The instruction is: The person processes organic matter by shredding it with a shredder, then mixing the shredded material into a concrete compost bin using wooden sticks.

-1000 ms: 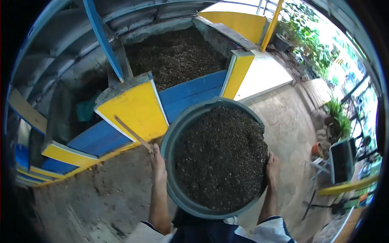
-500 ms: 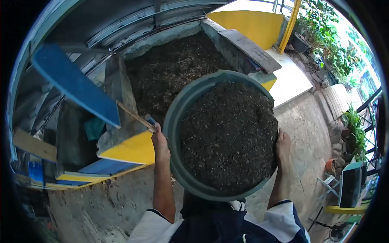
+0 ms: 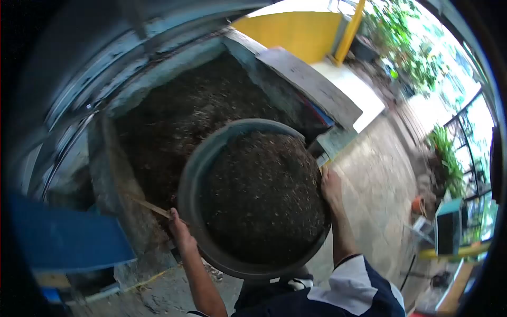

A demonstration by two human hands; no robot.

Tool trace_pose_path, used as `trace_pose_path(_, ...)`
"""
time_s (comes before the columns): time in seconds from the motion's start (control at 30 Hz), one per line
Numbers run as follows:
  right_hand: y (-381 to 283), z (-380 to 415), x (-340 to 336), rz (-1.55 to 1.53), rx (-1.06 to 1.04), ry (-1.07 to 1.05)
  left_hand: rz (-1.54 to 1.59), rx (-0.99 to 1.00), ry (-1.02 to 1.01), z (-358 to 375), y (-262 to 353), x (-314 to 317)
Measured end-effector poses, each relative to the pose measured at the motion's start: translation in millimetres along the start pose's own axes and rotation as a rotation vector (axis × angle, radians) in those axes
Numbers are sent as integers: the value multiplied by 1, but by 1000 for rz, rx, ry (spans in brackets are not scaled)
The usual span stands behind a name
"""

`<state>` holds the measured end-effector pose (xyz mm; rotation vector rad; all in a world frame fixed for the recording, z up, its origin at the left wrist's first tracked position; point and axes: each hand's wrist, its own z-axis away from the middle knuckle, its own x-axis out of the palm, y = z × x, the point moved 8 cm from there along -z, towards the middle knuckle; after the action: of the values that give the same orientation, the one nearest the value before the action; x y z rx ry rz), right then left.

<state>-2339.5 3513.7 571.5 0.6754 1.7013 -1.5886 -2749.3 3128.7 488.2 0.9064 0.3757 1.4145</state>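
Observation:
A round grey-green tub (image 3: 193,198), heaped with dark crumbly soil (image 3: 266,198), is held in front of my body. My left hand (image 3: 183,232) is closed at its left side, fingers partly hidden behind the wall. A thin wooden stick (image 3: 150,206) juts out to the left from that same hand. On the opposite side, my right hand (image 3: 331,186) grips the rim, thumb up. Beyond the tub lies a walled bed (image 3: 158,113) of similar dark soil, which the tub's far rim overlaps in this view.
A grey board (image 3: 311,84) rests along the bed's right wall. At lower left is a blue panel (image 3: 68,235) beside the concrete wall (image 3: 119,179). Paved floor (image 3: 375,185) runs along the right, with plants (image 3: 446,158) and a folding chair (image 3: 449,232) farther out.
The view has turned and shifted, and the tub with both hands now appears lower and farther left, overlapping the bed. Both hands keep their hold. The blue panel appears lower.

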Motion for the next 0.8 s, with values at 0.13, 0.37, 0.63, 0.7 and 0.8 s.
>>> trace_pose_path(0.13, -37, -49, 4, -6, -37, -105, -209, 6, 198, -19, 14, 17)
trace_pose_path(0.37, -59, -73, 21, 50, 20, -208, -174, -11, 159, -58, 25, 1)
trace_pose_path(0.63, -64, -68, 21, -33, 32, -371, -341, -41, 119, -77, 35, -8)
trace_pose_path(0.7, -69, -73, 22, -106, 13, -433, -628, 123, 221, -93, 51, -9)
trace_pose_path(0.8, -88, -87, 12, -67, -130, -236, -1138, 196, 420, -78, 87, 24)
